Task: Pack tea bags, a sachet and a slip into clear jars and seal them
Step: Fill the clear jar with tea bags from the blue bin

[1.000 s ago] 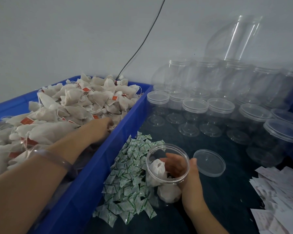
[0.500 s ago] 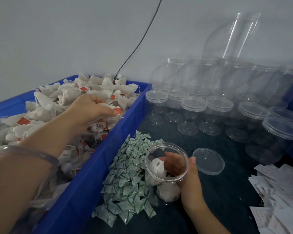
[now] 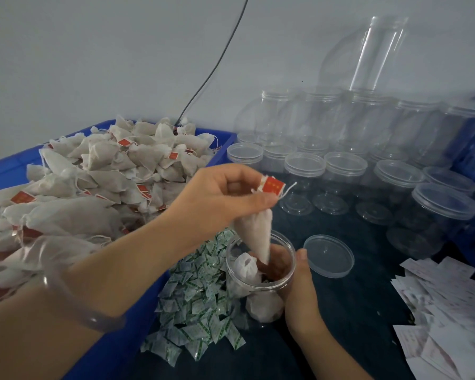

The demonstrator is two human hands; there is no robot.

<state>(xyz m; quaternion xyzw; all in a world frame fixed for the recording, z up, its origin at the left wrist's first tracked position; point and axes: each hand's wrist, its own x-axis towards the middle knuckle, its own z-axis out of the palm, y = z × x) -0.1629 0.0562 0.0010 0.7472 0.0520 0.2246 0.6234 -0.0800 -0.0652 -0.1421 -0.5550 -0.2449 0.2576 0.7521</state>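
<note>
Head view, the only one. Your left hand (image 3: 217, 198) is above the open jar (image 3: 237, 293), thumb and fingers pinched together on the top of a tea bag (image 3: 255, 234). Its red tag (image 3: 272, 185) and string stick out past your fingertips. The bag hangs point down, with its tip just inside the jar mouth. A clear bracelet (image 3: 74, 303) is on your left wrist.

Your right hand (image 3: 299, 292) is clamped around the jar from the right, with the thumb up by the rim and the fingers showing through the far wall. The jar stands upright on the dark table (image 3: 368, 311). A few tea bags (image 3: 244, 267) are already inside.

The loose lid (image 3: 328, 255) lies flat just to the right of the jar, near your thumb. The green-and-white sachets (image 3: 198, 305) are heaped against the left side of the jar, up against the blue crate (image 3: 137, 311). The crate, at left, is piled with tea bags (image 3: 107, 171). The paper slips (image 3: 444, 305) are scattered at far right, well apart from the jar. Lidded empty jars (image 3: 305, 165) stand in rows behind, with more stacked against the wall. A dark cable (image 3: 217, 67) runs up the wall.
</note>
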